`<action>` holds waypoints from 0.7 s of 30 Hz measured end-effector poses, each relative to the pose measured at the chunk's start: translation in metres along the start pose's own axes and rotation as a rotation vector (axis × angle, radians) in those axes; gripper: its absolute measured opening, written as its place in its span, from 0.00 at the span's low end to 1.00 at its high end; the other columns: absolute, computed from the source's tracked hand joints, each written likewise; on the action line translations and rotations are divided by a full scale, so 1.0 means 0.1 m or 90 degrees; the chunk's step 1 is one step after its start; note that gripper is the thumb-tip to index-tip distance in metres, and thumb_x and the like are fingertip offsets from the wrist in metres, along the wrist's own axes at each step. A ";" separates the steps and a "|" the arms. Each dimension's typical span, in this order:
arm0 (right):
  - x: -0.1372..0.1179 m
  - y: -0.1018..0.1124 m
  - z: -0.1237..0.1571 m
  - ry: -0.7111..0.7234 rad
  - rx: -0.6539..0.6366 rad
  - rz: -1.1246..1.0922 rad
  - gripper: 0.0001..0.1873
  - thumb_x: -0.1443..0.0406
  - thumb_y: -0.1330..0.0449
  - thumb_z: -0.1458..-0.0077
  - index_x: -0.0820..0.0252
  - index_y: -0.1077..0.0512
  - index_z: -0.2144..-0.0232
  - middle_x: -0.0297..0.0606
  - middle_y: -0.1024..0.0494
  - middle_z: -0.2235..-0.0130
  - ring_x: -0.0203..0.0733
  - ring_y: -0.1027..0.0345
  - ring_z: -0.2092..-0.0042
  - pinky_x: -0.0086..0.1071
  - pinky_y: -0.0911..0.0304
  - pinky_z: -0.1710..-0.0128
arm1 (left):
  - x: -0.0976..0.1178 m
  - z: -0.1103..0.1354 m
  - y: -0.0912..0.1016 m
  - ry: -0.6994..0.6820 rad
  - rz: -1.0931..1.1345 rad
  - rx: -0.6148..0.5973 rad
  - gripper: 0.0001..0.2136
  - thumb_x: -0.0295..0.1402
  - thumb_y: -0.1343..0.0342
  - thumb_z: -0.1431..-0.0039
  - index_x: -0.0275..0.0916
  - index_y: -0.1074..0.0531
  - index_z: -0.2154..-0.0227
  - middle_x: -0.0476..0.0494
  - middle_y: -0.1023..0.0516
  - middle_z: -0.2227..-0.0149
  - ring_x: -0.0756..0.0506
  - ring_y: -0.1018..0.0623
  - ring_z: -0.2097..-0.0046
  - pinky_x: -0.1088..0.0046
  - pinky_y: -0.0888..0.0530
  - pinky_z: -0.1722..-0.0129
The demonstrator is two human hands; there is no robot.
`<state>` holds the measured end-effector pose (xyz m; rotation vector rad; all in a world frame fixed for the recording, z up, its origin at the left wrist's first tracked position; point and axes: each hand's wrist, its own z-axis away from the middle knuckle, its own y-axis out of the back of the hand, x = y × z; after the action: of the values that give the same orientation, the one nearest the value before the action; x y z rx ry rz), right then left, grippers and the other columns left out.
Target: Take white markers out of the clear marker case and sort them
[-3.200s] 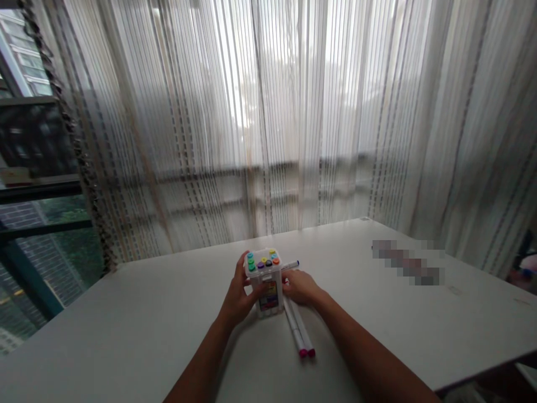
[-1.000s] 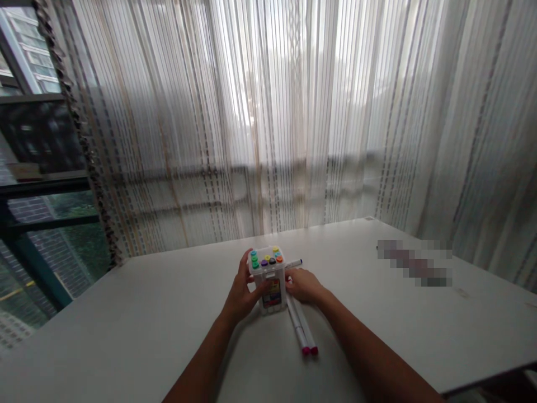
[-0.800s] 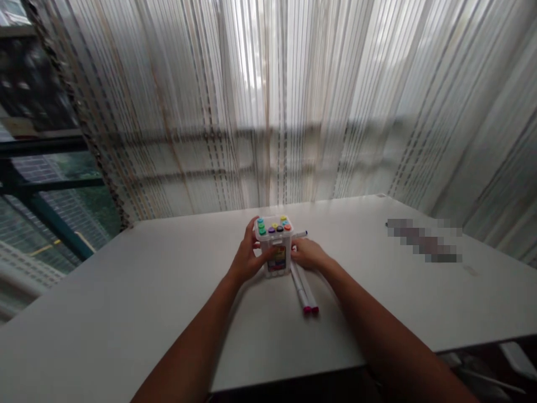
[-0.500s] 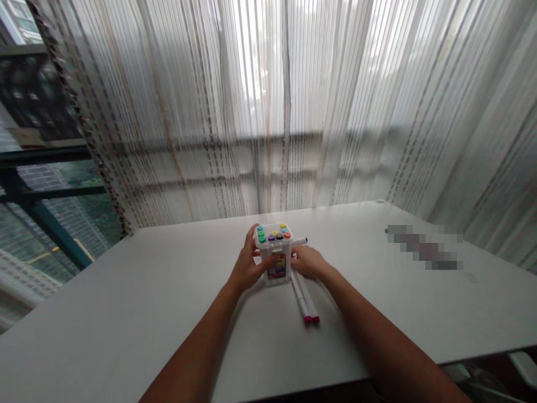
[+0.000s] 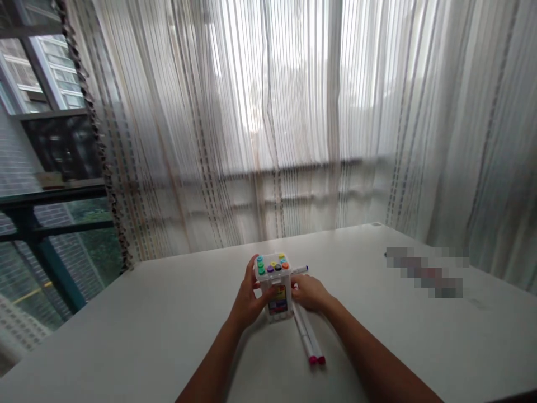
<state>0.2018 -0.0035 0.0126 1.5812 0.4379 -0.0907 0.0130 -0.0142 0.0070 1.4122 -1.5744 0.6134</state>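
Note:
A clear plastic marker case (image 5: 279, 305) stands on the white table, filled with markers whose coloured caps (image 5: 272, 263) show at its top. My left hand (image 5: 247, 302) is closed around the case's left side, thumb across the front label. At the case's right side is my right hand (image 5: 310, 292), its fingers curled in; what they grip is mostly hidden. Beneath and in front of it, two white markers (image 5: 309, 336) with pinkish-red ends lie side by side. Another white marker with a dark blue tip (image 5: 301, 270) pokes out behind the right hand.
The white table (image 5: 168, 313) reaches back to a striped sheer curtain (image 5: 235, 140). A pixelated, blurred patch (image 5: 428, 272) lies toward the table's right edge. On the left, dark green railings (image 5: 50, 263) show outside the window.
The view has tilted upward, so the table and hands sit lower in the picture. Both hands keep about the same place at the case.

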 end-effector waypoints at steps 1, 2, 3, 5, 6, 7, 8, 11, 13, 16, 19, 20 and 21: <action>0.00 0.00 0.00 -0.001 0.000 -0.002 0.13 0.61 0.47 0.48 0.57 0.24 0.63 0.42 0.22 0.59 0.48 0.30 0.57 0.34 0.41 0.62 | 0.01 0.00 0.00 -0.001 0.004 0.001 0.39 0.40 0.41 0.48 0.39 0.58 0.40 0.35 0.34 0.46 0.38 0.29 0.48 0.61 0.29 0.53; 0.00 0.00 0.00 -0.004 0.000 -0.002 0.13 0.61 0.46 0.48 0.57 0.24 0.63 0.42 0.22 0.59 0.48 0.30 0.57 0.34 0.41 0.62 | 0.01 0.00 -0.01 -0.004 0.006 0.004 0.39 0.41 0.41 0.48 0.39 0.58 0.40 0.35 0.33 0.46 0.38 0.29 0.48 0.61 0.29 0.53; 0.00 0.00 0.00 -0.007 0.000 -0.002 0.13 0.61 0.46 0.47 0.57 0.24 0.64 0.42 0.22 0.59 0.48 0.30 0.57 0.34 0.41 0.62 | 0.02 0.01 -0.01 -0.007 0.007 0.007 0.38 0.41 0.41 0.49 0.40 0.57 0.40 0.36 0.34 0.45 0.38 0.29 0.48 0.61 0.29 0.52; 0.01 -0.01 -0.01 -0.016 -0.006 -0.001 0.13 0.61 0.46 0.47 0.57 0.24 0.64 0.42 0.22 0.59 0.49 0.30 0.56 0.34 0.41 0.62 | 0.03 0.01 -0.02 -0.011 0.006 0.014 0.38 0.40 0.41 0.48 0.40 0.56 0.40 0.36 0.34 0.45 0.38 0.30 0.47 0.61 0.29 0.52; 0.01 -0.01 -0.01 -0.019 -0.009 0.000 0.13 0.61 0.46 0.47 0.57 0.25 0.64 0.42 0.22 0.59 0.49 0.30 0.56 0.34 0.41 0.62 | 0.03 0.01 -0.02 -0.012 0.005 0.015 0.37 0.40 0.41 0.48 0.40 0.56 0.40 0.36 0.34 0.45 0.38 0.30 0.47 0.61 0.29 0.52; 0.01 -0.02 -0.02 -0.021 -0.010 0.001 0.13 0.61 0.46 0.47 0.57 0.25 0.63 0.42 0.23 0.58 0.49 0.30 0.56 0.34 0.41 0.62 | 0.03 0.00 -0.02 -0.011 0.004 0.016 0.37 0.40 0.41 0.48 0.40 0.56 0.40 0.36 0.34 0.45 0.38 0.30 0.47 0.61 0.29 0.52; 0.01 -0.02 -0.02 -0.019 -0.008 0.001 0.13 0.61 0.46 0.47 0.57 0.25 0.63 0.42 0.23 0.58 0.49 0.31 0.56 0.34 0.41 0.62 | 0.03 0.00 -0.02 -0.010 0.003 0.016 0.37 0.40 0.41 0.48 0.40 0.56 0.40 0.36 0.34 0.45 0.38 0.30 0.47 0.61 0.29 0.52; 0.02 -0.03 -0.02 -0.011 0.002 0.000 0.14 0.61 0.47 0.47 0.58 0.25 0.63 0.43 0.23 0.59 0.49 0.31 0.56 0.34 0.41 0.61 | 0.03 0.00 -0.02 -0.012 -0.003 0.017 0.38 0.41 0.41 0.49 0.40 0.55 0.41 0.35 0.34 0.45 0.37 0.30 0.46 0.60 0.29 0.52; 0.02 -0.03 -0.02 -0.011 0.002 0.000 0.14 0.61 0.47 0.47 0.58 0.25 0.63 0.43 0.23 0.59 0.49 0.31 0.56 0.34 0.41 0.61 | 0.04 0.01 -0.02 -0.013 -0.005 0.019 0.38 0.41 0.41 0.49 0.40 0.56 0.41 0.35 0.34 0.45 0.37 0.31 0.46 0.60 0.29 0.52; 0.02 -0.02 -0.02 -0.008 -0.004 -0.003 0.13 0.61 0.46 0.48 0.58 0.25 0.63 0.43 0.23 0.59 0.48 0.31 0.57 0.34 0.41 0.61 | 0.06 0.01 -0.02 -0.008 0.003 0.019 0.38 0.41 0.41 0.49 0.40 0.56 0.41 0.35 0.34 0.45 0.38 0.30 0.47 0.61 0.29 0.52; 0.02 -0.02 -0.02 -0.007 -0.006 -0.004 0.14 0.61 0.47 0.48 0.58 0.25 0.63 0.43 0.23 0.59 0.48 0.31 0.57 0.34 0.41 0.62 | 0.06 0.01 -0.02 -0.004 0.007 0.016 0.38 0.41 0.41 0.49 0.40 0.56 0.41 0.36 0.33 0.45 0.38 0.29 0.47 0.60 0.29 0.52; 0.02 -0.01 -0.02 -0.008 -0.005 -0.003 0.14 0.61 0.47 0.48 0.58 0.25 0.63 0.43 0.23 0.59 0.49 0.31 0.56 0.34 0.41 0.62 | 0.06 0.01 -0.02 -0.004 0.006 0.015 0.38 0.41 0.41 0.49 0.40 0.56 0.41 0.36 0.33 0.45 0.37 0.30 0.47 0.60 0.29 0.52; 0.02 -0.01 -0.02 -0.009 -0.004 -0.001 0.14 0.61 0.47 0.48 0.58 0.25 0.63 0.43 0.23 0.59 0.49 0.31 0.57 0.34 0.41 0.62 | 0.05 0.01 -0.02 -0.006 0.005 0.014 0.38 0.41 0.41 0.49 0.40 0.56 0.41 0.36 0.33 0.45 0.37 0.30 0.46 0.60 0.29 0.52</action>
<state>0.2023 -0.0010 0.0111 1.5727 0.4278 -0.1021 0.0151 -0.0178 0.0110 1.4273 -1.5854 0.6309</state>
